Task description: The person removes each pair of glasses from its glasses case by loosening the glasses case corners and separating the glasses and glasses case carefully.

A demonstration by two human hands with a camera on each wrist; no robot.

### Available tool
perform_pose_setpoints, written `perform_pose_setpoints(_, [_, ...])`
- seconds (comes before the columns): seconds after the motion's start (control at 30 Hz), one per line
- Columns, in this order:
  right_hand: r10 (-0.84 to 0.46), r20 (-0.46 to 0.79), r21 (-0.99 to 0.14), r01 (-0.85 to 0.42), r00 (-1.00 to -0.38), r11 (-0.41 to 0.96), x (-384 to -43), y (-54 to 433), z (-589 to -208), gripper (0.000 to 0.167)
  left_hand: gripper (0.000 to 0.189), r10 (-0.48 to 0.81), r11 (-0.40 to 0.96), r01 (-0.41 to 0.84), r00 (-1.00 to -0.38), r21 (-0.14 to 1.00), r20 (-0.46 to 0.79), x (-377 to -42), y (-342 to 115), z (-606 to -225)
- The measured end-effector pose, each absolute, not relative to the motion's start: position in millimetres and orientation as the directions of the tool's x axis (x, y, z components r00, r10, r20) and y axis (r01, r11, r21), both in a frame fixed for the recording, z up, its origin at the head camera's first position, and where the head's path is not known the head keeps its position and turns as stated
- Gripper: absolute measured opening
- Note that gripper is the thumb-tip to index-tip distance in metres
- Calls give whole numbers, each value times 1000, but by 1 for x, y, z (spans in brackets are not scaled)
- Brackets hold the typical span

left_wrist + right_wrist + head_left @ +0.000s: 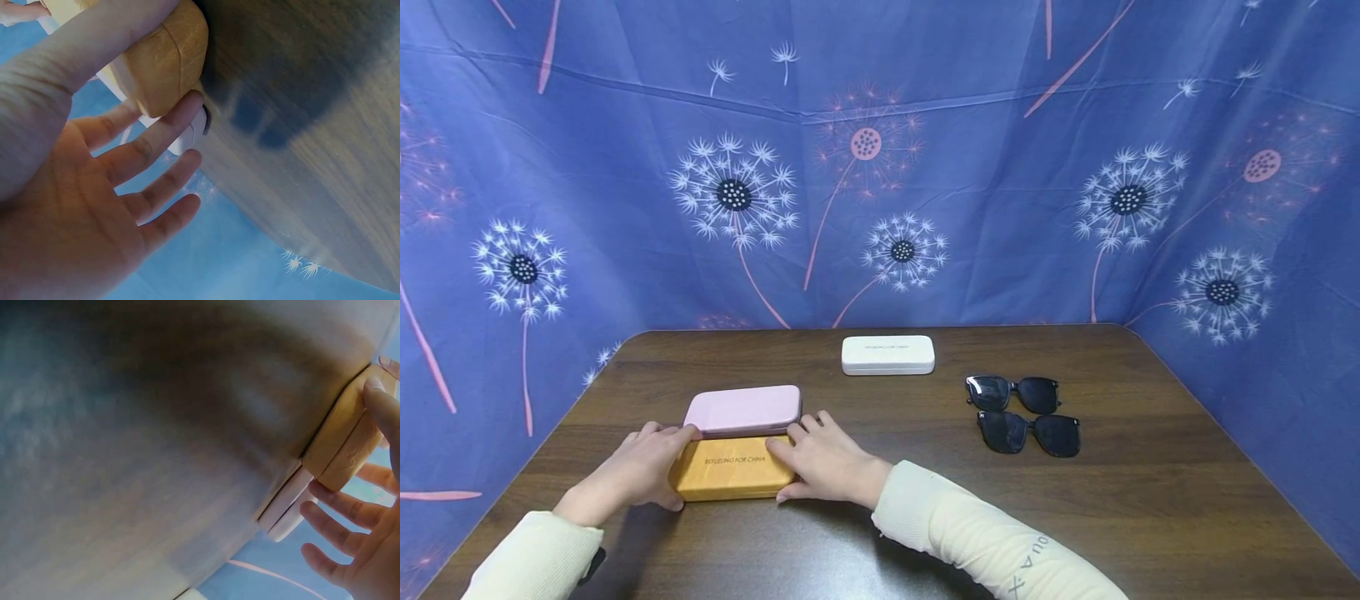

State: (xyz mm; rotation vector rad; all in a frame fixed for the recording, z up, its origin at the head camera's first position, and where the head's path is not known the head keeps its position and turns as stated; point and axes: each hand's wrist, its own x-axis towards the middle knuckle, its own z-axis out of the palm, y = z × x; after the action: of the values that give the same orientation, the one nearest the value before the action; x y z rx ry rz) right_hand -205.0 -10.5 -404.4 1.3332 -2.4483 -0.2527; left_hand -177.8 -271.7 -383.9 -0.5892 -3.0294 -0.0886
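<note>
An orange-yellow glasses case (733,479) with small dark lettering lies on the table, lengthwise across the front left. At its left end, my left hand (638,468) grips it between thumb and fingers; in the left wrist view the remaining fingers of that hand (81,194) spread past the case end (165,69). My right hand (831,462) holds the opposite end, thumb along the near side and index finger over the top. Right behind, a pink glasses case (743,410) lies parallel and close against it. The right wrist view shows both cases' ends, the pink one (286,503) farther off.
Toward the back middle of the wooden table (1135,517) is a white glasses case (887,358). Two pairs of dark sunglasses lie at the right, the upper pair (1037,395) just behind the lower pair (1057,437). A blue dandelion-print cloth (985,167) hangs around the table's back and sides.
</note>
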Motion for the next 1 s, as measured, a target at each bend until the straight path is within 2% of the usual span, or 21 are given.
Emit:
perform_pose_setpoints(0.3, [-821,164,215,-793,-546,570,-209,-2,-396,75,83,350,936,349,-937,44,-6,-177,-265,-371])
perform_pose_setpoints(0.53, [-798,183,190,-776,-574,602,-216,17,-390,65,84,385,922,386,-923,20,29,-177,-251,-357])
perform_pose_setpoints(0.7, [-770,205,170,-753,-605,636,-222,32,-390,57,77,416,908,418,-907,23,66,-180,-240,-351])
perform_pose_setpoints(1.0, [-713,218,136,-703,-666,698,-232,60,-390,55,63,437,892,451,-880,42,185,-189,-217,-354])
